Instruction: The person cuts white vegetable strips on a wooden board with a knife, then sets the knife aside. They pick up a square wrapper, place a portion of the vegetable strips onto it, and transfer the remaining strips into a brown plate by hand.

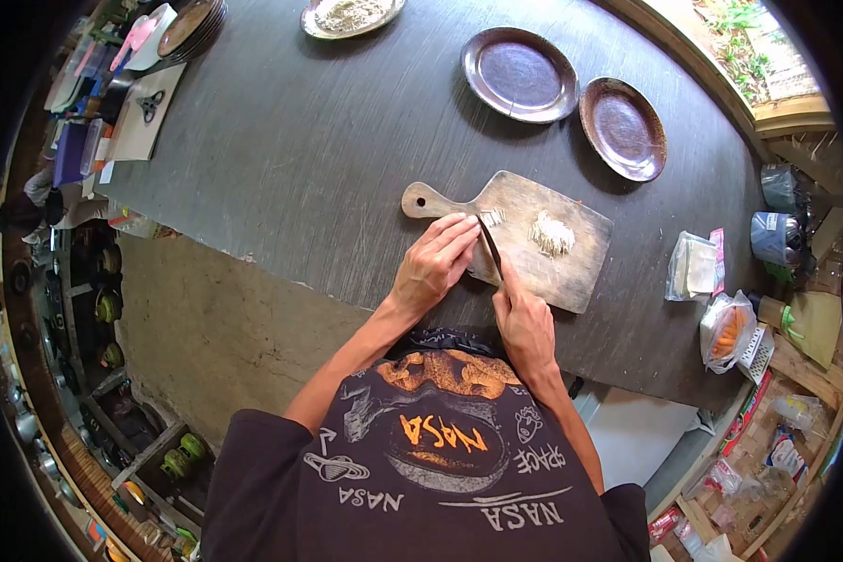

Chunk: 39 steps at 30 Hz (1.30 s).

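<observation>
A worn wooden cutting board [585, 245] with a round-ended handle lies in front of me on the dark table. My right hand [526, 323] is closed on a knife [490, 242], its blade pointing away from me over the board. Beside the blade, my left hand [437, 259] has its fingers bent and pressed together at the handle end of the board. What lies under those fingertips is hidden. Thin pale strips [493, 216] lie just right of the blade. A small heap of white shreds [552, 235] sits farther right on the board.
Two brown plates, one larger [520, 75] and one smaller [624, 129], stand beyond the board. A plate of pale shreds [351, 13] is at the far edge. To the right lie a clear packet [693, 267] and a bag of orange items [727, 332]. Scissors [150, 106] rest at left.
</observation>
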Each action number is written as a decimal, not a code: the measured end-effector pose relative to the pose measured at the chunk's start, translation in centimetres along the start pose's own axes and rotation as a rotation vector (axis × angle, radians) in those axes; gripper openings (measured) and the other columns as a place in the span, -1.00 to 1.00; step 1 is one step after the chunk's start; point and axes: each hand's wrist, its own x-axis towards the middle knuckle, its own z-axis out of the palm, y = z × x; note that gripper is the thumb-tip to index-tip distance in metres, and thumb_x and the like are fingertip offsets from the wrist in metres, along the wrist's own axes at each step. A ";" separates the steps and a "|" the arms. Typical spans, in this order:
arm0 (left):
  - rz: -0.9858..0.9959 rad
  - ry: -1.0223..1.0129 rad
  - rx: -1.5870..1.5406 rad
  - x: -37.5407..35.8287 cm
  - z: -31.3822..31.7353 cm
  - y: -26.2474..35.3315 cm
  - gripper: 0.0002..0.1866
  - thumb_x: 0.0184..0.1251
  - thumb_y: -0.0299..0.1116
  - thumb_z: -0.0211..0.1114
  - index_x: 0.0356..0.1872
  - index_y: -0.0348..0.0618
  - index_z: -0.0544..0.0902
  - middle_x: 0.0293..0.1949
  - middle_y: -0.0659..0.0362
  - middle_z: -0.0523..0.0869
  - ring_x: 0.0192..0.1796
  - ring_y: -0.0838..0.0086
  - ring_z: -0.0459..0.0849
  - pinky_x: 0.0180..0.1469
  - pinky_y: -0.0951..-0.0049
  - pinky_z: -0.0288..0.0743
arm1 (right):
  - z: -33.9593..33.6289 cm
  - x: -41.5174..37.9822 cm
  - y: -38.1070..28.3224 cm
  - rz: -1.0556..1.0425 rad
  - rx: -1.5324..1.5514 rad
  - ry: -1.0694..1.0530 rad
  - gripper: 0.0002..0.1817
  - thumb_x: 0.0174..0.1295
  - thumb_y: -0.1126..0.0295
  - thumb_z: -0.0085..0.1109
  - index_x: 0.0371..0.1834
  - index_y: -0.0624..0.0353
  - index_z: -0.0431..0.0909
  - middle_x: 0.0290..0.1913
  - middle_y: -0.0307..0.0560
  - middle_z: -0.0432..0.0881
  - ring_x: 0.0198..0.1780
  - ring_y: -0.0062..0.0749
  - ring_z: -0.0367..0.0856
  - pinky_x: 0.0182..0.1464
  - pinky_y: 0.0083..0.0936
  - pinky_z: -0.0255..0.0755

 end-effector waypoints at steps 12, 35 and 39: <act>-0.010 0.000 0.000 0.3 -0.1 0.0 -0.70 0.36 -0.54 0.45 0.10 -0.30 0.78 0.18 0.05 0.81 0.32 0.20 0.71 0.39 0.24 0.61 | 0.0 -0.6 0.3 0.010 -0.019 0.010 -0.28 0.44 0.42 0.16 0.69 -0.07 0.27 -0.41 0.30 0.70 -0.41 0.21 0.73 -0.28 0.06 0.59; -0.020 -0.032 -0.039 -0.1 -0.1 -0.2 -0.67 0.38 -0.53 0.45 0.15 -0.29 0.78 0.20 0.06 0.80 0.35 0.21 0.70 0.40 0.25 0.61 | 0.5 -1.2 0.9 -0.047 0.010 0.044 -0.29 0.45 0.45 0.15 0.69 -0.04 0.28 -0.46 0.23 0.67 -0.45 0.13 0.71 -0.32 -0.01 0.57; -0.004 -0.041 -0.044 -0.3 -0.4 -0.4 -0.67 0.41 -0.51 0.42 0.16 -0.33 0.76 0.20 0.03 0.79 0.37 0.20 0.68 0.41 0.26 0.60 | 0.5 -0.6 0.6 -0.057 0.034 0.029 -0.28 0.45 0.44 0.15 0.69 -0.04 0.27 -0.44 0.25 0.68 -0.43 0.14 0.73 -0.31 0.00 0.58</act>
